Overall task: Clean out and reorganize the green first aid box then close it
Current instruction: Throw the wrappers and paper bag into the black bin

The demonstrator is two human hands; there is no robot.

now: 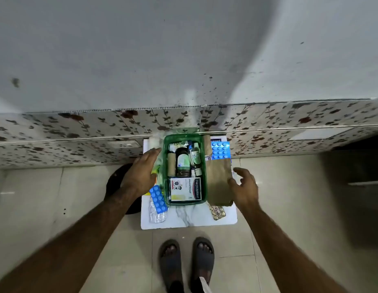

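Head view, the only one. Green first aid box (166, 166) stands open on a small white marble-patterned table (188, 218) against a floral-tiled wall; person stands over it, sandalled feet on the floor tiles below.

Step in hand, by my reading: repacking. The box is already part-filled: a plaster carton (185, 189) lies flat at the near end, a dark bottle (183, 163) in the middle, a tan roll (171, 164) to its left, a smaller clear bottle (195, 157) to its right. No lid on the opening; a pale green transparent piece behind the box may be the lid, but I cannot be sure.

Loose items still outside: a blue blister strip (158, 199) and a silver foil strip (156, 214) at the near left, a larger blue blister sheet (220, 149) at the far right, a brown paper bag (218, 182) just beside the right wall, a gold strip (217, 212) near it.

Left hand (141, 172): fingers extended and close together, flat beside the left wall, holding nothing; contact with the box unclear. Right hand (244, 185): fingers spread and curled, at the edge of the paper bag, not clamped on it.

Next move likely calls for gathering the outside strips and bag into the remaining space, laid flat so the lid can seat.
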